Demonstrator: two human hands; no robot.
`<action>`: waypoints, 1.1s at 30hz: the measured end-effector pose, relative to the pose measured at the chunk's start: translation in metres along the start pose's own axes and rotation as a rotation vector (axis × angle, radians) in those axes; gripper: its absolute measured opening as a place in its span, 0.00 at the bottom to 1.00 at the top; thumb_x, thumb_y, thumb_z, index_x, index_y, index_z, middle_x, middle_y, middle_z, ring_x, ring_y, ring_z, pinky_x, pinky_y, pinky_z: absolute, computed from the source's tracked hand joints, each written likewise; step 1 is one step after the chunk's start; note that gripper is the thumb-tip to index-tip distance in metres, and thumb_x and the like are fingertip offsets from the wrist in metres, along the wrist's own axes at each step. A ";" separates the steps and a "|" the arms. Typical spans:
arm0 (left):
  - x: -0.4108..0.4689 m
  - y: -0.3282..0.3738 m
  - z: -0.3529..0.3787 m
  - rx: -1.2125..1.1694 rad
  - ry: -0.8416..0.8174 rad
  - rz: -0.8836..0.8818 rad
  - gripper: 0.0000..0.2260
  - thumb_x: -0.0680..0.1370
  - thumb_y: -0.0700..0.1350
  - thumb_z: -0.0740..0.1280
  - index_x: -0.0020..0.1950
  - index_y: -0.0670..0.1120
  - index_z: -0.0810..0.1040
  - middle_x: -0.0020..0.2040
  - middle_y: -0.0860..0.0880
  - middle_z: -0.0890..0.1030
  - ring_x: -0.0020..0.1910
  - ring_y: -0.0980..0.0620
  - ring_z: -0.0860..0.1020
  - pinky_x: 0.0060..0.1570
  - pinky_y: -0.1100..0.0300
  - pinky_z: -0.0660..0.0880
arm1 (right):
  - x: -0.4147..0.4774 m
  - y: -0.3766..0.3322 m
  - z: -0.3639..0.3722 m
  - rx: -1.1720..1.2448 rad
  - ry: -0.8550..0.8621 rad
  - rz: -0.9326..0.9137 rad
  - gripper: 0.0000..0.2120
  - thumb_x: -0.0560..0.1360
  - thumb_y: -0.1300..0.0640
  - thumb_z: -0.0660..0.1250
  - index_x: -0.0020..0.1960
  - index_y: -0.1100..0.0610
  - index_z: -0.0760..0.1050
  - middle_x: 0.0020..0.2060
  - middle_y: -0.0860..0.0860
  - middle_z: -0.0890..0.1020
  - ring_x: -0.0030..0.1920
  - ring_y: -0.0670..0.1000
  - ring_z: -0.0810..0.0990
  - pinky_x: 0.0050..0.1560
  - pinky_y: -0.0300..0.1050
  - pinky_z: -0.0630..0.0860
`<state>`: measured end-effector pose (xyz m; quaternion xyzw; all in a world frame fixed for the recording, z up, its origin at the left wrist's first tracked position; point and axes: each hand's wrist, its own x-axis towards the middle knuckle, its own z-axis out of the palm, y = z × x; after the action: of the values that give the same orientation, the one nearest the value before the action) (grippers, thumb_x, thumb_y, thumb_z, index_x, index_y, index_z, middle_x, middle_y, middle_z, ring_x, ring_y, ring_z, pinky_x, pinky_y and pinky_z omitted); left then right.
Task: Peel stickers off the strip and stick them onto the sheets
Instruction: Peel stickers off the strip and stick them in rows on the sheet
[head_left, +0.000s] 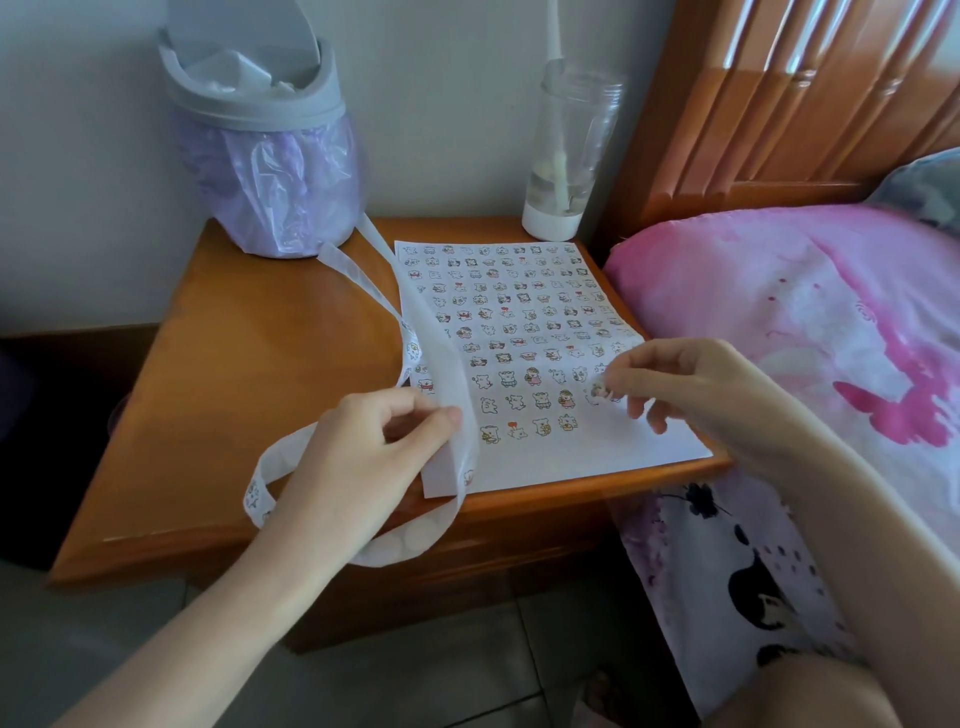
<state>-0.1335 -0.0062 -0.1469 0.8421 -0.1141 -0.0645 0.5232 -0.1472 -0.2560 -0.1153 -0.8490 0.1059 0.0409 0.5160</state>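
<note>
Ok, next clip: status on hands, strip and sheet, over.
Left hand pinching strip. Right hand pinching one sticker over sheet, lower right. Sheet mostly filled, bottom bare. Strip drapes across sheet, left edge.

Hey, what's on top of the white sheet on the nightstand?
Rows of small cartoon stickers cover most of the sheet. The backing strip, pinched by the left hand, drapes over its left edge, hiding that part; the right hand holds one sticker above it.
</note>
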 end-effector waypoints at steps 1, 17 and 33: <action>0.000 -0.001 0.000 0.010 0.001 0.007 0.06 0.74 0.51 0.66 0.39 0.55 0.81 0.37 0.58 0.84 0.41 0.61 0.81 0.44 0.61 0.78 | -0.001 0.003 0.001 -0.022 -0.012 0.015 0.04 0.71 0.57 0.72 0.43 0.58 0.83 0.34 0.51 0.82 0.32 0.45 0.76 0.34 0.36 0.74; 0.002 -0.004 0.000 0.065 -0.017 0.076 0.07 0.75 0.52 0.66 0.37 0.57 0.78 0.32 0.67 0.79 0.40 0.68 0.77 0.34 0.76 0.70 | 0.001 0.013 0.007 -0.083 -0.008 -0.036 0.03 0.71 0.58 0.73 0.39 0.56 0.82 0.22 0.44 0.77 0.22 0.40 0.68 0.26 0.30 0.66; 0.002 -0.004 0.001 0.097 0.005 0.080 0.06 0.75 0.53 0.65 0.37 0.57 0.78 0.33 0.61 0.79 0.40 0.63 0.78 0.35 0.74 0.69 | 0.002 0.014 0.009 -0.105 0.007 -0.064 0.02 0.70 0.58 0.73 0.40 0.57 0.83 0.29 0.46 0.82 0.24 0.39 0.71 0.27 0.29 0.67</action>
<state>-0.1312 -0.0056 -0.1507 0.8615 -0.1492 -0.0358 0.4841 -0.1476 -0.2543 -0.1324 -0.8780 0.0779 0.0270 0.4715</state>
